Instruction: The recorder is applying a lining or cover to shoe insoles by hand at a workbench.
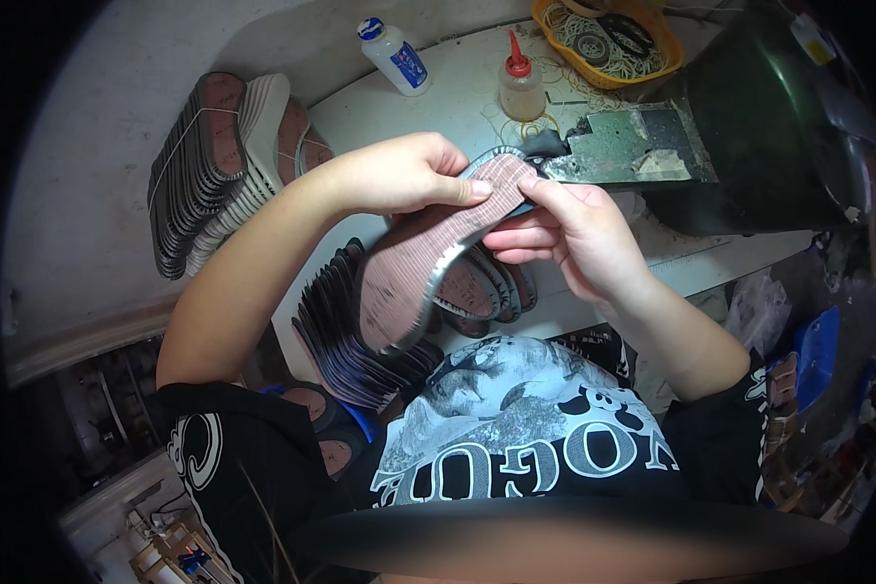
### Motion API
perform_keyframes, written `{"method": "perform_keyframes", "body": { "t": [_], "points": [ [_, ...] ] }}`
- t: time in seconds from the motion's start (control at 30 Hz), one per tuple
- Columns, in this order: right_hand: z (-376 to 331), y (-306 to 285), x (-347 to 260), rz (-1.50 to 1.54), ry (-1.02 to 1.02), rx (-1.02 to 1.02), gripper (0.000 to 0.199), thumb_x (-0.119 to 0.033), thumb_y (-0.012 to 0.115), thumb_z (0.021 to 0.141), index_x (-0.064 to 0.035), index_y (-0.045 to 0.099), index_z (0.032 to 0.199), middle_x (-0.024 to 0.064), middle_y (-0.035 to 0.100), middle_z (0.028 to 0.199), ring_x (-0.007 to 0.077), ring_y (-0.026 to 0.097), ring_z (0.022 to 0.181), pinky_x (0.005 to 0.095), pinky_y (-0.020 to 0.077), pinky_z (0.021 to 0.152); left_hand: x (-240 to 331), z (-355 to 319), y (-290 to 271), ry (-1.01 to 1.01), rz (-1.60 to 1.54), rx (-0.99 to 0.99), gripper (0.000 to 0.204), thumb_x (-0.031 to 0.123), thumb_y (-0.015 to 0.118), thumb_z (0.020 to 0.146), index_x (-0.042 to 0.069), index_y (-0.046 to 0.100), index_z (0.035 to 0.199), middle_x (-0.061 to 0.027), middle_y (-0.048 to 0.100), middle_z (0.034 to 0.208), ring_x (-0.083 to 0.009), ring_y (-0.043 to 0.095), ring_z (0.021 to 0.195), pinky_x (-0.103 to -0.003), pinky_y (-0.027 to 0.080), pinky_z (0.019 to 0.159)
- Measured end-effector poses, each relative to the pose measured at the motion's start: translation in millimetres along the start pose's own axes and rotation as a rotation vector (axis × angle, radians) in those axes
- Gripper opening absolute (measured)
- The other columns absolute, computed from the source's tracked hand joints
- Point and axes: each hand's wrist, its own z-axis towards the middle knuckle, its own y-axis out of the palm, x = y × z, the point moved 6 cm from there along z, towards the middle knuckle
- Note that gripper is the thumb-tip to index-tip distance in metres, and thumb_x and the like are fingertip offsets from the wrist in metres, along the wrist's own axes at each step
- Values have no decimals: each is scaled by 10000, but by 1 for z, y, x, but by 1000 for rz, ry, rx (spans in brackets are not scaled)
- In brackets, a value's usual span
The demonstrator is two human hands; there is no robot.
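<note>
Both hands hold a shoe insole (414, 268) above the worktable, its ribbed pink-brown face upward and a pale, pleated edge around its rim. My left hand (423, 175) grips the narrower far end from the left, thumb lying on the face. From the right, my right hand (574, 224) pinches the same end between thumb and fingers. That end lies right beside the green metal plate (633, 146) of a machine. Below the held piece, more insoles (467, 292) lie on the table, partly covered by it. A fanned row of dark insoles (350, 326) stands at the near left.
String-tied stacks of insoles (204, 165) stand at the left. Toward the back are a white bottle with a blue cap (394, 58), a red-nozzled squeeze bottle (522, 88) and a yellow basket (618, 80) of rubber bands and tape rolls. The machine's dark green body (759, 127) fills the right.
</note>
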Motion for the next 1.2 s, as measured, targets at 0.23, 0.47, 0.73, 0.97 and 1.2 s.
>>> {"method": "perform_keyframes", "body": {
  "t": [0.23, 0.47, 0.73, 0.97, 1.2],
  "points": [
    [-2, 0, -5, -47, -9, -8, 307, -256, 530, 930, 36, 620, 957, 104, 666, 817, 138, 659, 681, 233, 558, 614, -3, -3, 16, -40, -204, 94, 442, 429, 579, 899, 44, 587, 683, -20, 545, 506, -91, 508, 380, -208, 372, 348],
    [-37, -2, -7, -217, 94, -179, 261, -192, 591, 899, 54, 639, 970, 59, 664, 848, 76, 609, 705, 217, 485, 659, 0, -3, 29, -100, -465, 86, 548, 451, 557, 900, -16, 586, 615, -125, 578, 462, -130, 484, 296, -215, 385, 311],
    [-57, -30, -2, -239, -64, -23, 278, -192, 602, 905, 61, 634, 1016, 52, 661, 880, 62, 585, 751, 209, 472, 684, 3, 4, 8, -59, -340, 257, 568, 506, 577, 868, 31, 575, 557, -43, 498, 388, -94, 422, 280, -215, 315, 310],
    [-14, -2, 9, -45, -198, -2, 281, -198, 574, 925, 56, 613, 1039, 46, 659, 892, 68, 596, 752, 211, 477, 686, -16, 23, -30, 179, -462, 455, 442, 423, 570, 902, 56, 577, 656, 3, 492, 430, -57, 425, 330, -192, 292, 324],
    [-11, 39, 65, -448, -267, -148, 273, -89, 596, 892, 9, 530, 1138, 100, 604, 1113, 154, 577, 997, 286, 454, 865, -97, -59, 17, 316, -707, 577, 316, 307, 516, 953, 24, 604, 843, -15, 583, 586, -60, 534, 466, -177, 411, 431]
  ]
}}
